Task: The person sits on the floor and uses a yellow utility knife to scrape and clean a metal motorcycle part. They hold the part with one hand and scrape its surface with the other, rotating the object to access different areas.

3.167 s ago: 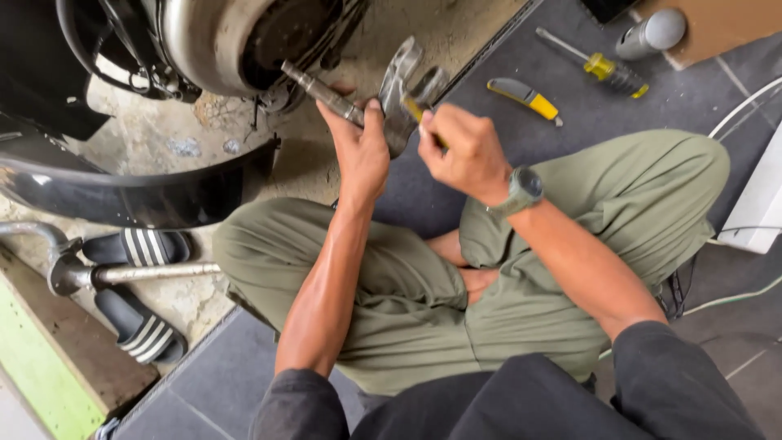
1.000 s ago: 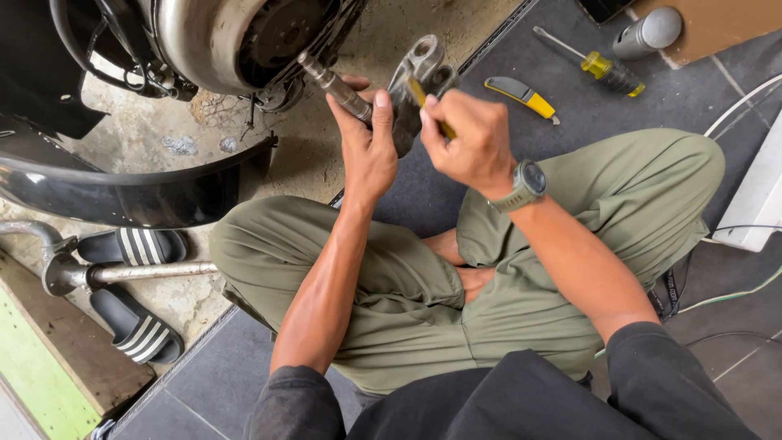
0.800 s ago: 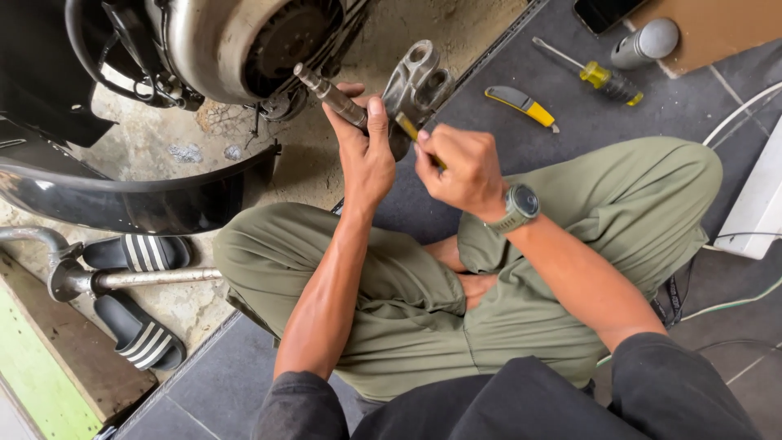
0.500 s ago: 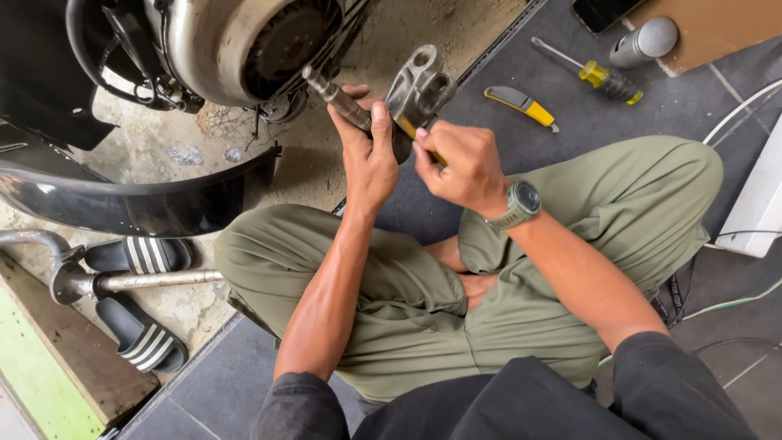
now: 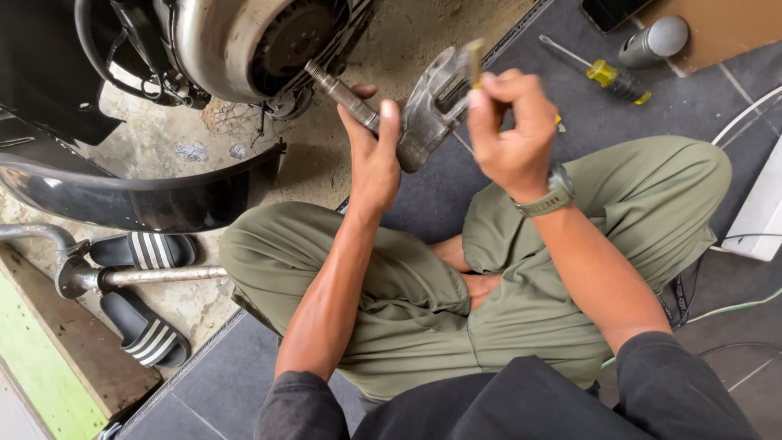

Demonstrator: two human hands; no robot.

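I sit cross-legged in olive trousers. My left hand (image 5: 376,159) grips a grey metal part (image 5: 423,114), a threaded shaft with a cast bracket at its end, held up in front of me. My right hand (image 5: 509,130), with a watch on the wrist, is closed on a small yellow-handled tool (image 5: 474,59) whose tip sits at the top of the bracket. The shaft's threaded end points up-left toward a scooter's round metal engine casing (image 5: 244,49).
A yellow-handled screwdriver (image 5: 599,72) and a grey cylinder (image 5: 653,41) lie on the dark tiles at upper right. A black fender (image 5: 122,191), a metal pipe (image 5: 130,277) and two striped sandals (image 5: 142,326) lie left. White cables (image 5: 733,305) and a white box (image 5: 762,216) are at right.
My right hand has lifted from beside the bracket to its top, the yellow tool now pointing up at the bracket's upper edge. My left hand keeps its grip on the shaft.
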